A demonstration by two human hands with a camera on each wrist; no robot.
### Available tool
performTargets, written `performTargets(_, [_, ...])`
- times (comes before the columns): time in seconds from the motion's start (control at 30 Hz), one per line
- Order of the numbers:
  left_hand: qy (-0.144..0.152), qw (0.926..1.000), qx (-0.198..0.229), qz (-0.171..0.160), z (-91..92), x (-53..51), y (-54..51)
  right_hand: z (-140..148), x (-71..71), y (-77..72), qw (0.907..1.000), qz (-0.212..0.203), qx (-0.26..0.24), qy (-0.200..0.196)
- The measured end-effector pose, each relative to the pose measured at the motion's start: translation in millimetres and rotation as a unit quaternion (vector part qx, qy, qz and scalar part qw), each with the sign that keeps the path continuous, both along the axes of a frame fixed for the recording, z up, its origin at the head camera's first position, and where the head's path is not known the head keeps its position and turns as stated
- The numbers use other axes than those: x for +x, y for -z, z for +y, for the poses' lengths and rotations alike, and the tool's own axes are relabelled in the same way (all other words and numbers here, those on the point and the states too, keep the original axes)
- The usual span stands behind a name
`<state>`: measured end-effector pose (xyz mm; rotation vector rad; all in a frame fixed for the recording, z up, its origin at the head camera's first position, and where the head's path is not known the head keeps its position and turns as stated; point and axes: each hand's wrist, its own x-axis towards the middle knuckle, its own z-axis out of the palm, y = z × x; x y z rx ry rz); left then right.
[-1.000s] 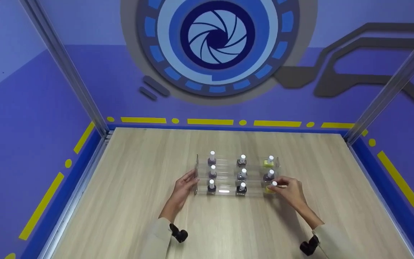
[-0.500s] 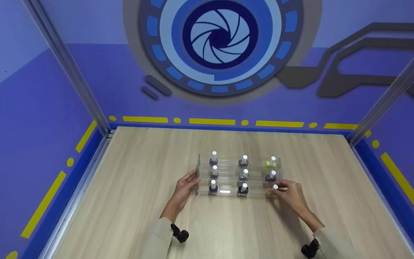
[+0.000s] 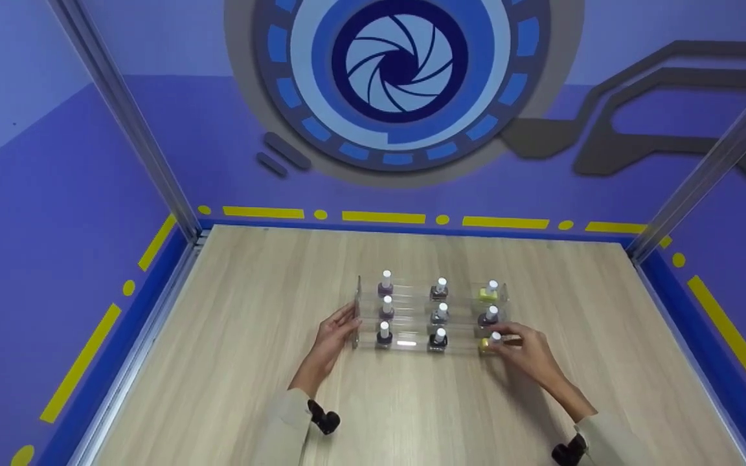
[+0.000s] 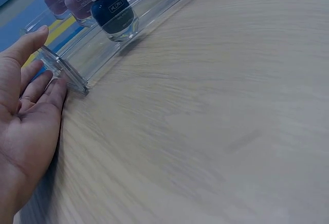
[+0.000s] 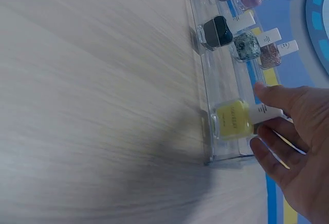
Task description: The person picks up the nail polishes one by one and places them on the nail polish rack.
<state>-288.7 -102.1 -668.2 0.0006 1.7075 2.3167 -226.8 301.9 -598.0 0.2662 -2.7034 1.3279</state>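
A clear, tiered display rack [image 3: 405, 353] holds several white-capped nail polish bottles in three rows. My left hand [image 3: 334, 333] holds the rack's left end panel, thumb at its edge and fingers along the outer face in the left wrist view. At the right end of the front tier stands a yellow nail polish bottle [image 5: 234, 119]. My right hand [image 5: 303, 136] is around its white cap, with the thumb and fingers spread and a gap between thumb and cap. A dark nail polish bottle [image 4: 114, 13] stands at the front left, and another dark bottle [image 3: 438, 342] at the front middle.
The rack rests on a wooden table [image 3: 250, 291]. Blue printed walls [image 3: 172, 142] with metal corner posts [image 3: 120, 123] enclose its back and sides. Behind the yellow bottle, a purple bottle [image 3: 487, 318] sits close to my right fingers.
My right thumb and fingers have spread from the yellow nail polish bottle's cap, uncovering more of the bottle. My left hand stays at the rack's end. The head view has shifted slightly.
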Motion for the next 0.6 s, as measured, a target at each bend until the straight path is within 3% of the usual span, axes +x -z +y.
performTargets(0.23, [0.006,0.9999,0.015,0.003,-7.4,-1.7,-1.2,17.9,3.0,-7.5,0.9992,0.035,0.012,-0.011])
performTargets(0.6, [0.03,0.999,-0.031,0.007,-9.0,-11.2,-6.7,56.6,13.5,-6.7,0.9938,0.079,0.071,0.033])
